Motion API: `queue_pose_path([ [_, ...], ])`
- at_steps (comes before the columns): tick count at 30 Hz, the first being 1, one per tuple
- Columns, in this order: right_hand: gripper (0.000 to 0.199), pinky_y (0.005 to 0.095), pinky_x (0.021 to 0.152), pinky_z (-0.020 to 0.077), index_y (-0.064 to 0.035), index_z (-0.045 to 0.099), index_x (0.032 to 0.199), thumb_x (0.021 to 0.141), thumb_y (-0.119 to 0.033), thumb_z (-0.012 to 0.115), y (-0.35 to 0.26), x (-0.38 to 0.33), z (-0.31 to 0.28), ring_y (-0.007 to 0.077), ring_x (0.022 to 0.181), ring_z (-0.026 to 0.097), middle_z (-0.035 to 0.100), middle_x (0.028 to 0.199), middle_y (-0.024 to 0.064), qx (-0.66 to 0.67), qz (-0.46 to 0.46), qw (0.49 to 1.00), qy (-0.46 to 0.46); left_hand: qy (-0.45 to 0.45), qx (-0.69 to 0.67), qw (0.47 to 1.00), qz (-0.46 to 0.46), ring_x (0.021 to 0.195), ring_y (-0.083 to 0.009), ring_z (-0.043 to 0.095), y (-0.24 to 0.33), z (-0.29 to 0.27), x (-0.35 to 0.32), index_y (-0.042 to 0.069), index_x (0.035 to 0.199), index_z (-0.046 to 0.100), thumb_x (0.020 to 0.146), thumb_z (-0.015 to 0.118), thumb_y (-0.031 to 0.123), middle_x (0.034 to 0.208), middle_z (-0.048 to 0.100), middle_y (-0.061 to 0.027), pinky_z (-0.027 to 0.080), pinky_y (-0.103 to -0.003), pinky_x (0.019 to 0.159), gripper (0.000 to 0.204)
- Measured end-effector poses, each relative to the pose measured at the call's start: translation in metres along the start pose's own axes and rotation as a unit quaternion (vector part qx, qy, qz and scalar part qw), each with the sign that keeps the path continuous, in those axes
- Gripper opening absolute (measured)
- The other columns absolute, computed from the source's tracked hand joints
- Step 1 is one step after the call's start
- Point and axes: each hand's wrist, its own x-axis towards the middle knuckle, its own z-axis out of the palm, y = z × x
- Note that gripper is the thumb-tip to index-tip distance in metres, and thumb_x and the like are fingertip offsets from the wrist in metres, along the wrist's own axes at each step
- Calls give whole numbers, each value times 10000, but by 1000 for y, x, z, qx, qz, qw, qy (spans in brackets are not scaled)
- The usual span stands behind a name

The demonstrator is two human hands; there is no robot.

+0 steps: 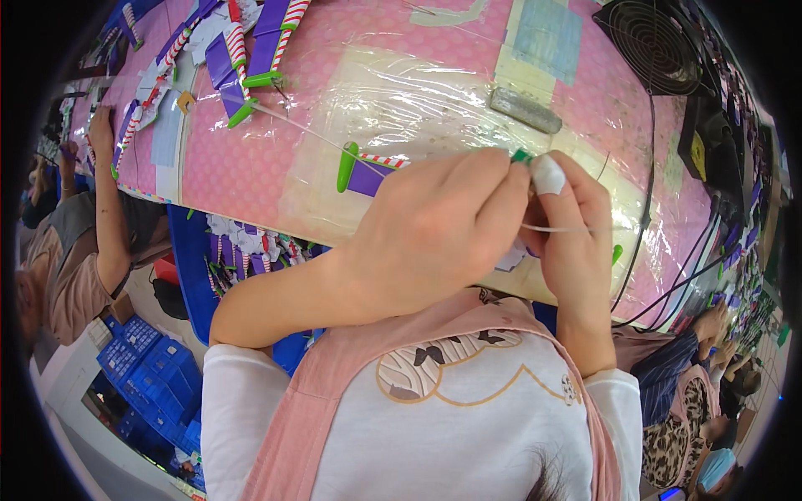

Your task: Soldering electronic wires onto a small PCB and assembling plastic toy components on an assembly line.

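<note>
My left hand and my right hand meet close together over the near edge of the pink table. Their fingertips pinch a small green piece between them. A thin clear strand runs right from the hands. White tape wraps one fingertip of my right hand. Just left of my left hand lies a toy wing part, purple with a green tip and a red-and-white striped edge. What the palms cover is hidden.
Several more purple, green and striped wing parts lie at the table's far left. A blue bin holds more pieces under the edge. A black fan and cables stand at right. Other people sit at left and lower right.
</note>
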Motion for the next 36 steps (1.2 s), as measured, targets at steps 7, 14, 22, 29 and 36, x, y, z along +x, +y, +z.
queue_pose_path([
  [7,287,245,512,364,24,621,771,890,-213,511,10,-2,-77,89,568,483,563,645,21,-446,-126,881,98,-36,-171,964,-200,540,-38,484,-8,-5,10,-11,889,601,769,591,-10,668,567,-16,379,-201,475,120],
  [14,102,192,489,354,32,626,826,775,-56,630,35,-5,-56,44,550,459,547,601,-7,-183,-103,959,191,-55,-257,918,-297,586,-22,497,-6,10,10,-38,924,579,817,588,22,685,578,-10,388,-173,513,124],
  [22,106,166,487,360,32,631,854,792,-54,635,6,-10,-18,27,551,459,559,627,-14,-173,-241,949,110,-1,-342,874,-346,644,-56,551,-4,6,8,-42,942,557,824,602,32,744,602,-40,444,-179,566,146],
  [29,146,163,489,358,49,627,873,810,-83,633,5,-3,-7,19,557,457,564,629,-16,-70,-154,980,108,-5,-310,892,-328,602,-8,487,-2,6,6,-40,952,557,822,603,23,709,572,-5,370,-146,506,152],
  [36,149,162,487,361,53,625,868,810,-85,629,3,-1,-4,23,554,467,580,641,-3,-77,-142,982,100,1,-307,902,-304,593,-3,472,-1,6,3,-41,961,555,823,582,2,704,564,5,361,-143,504,147],
])
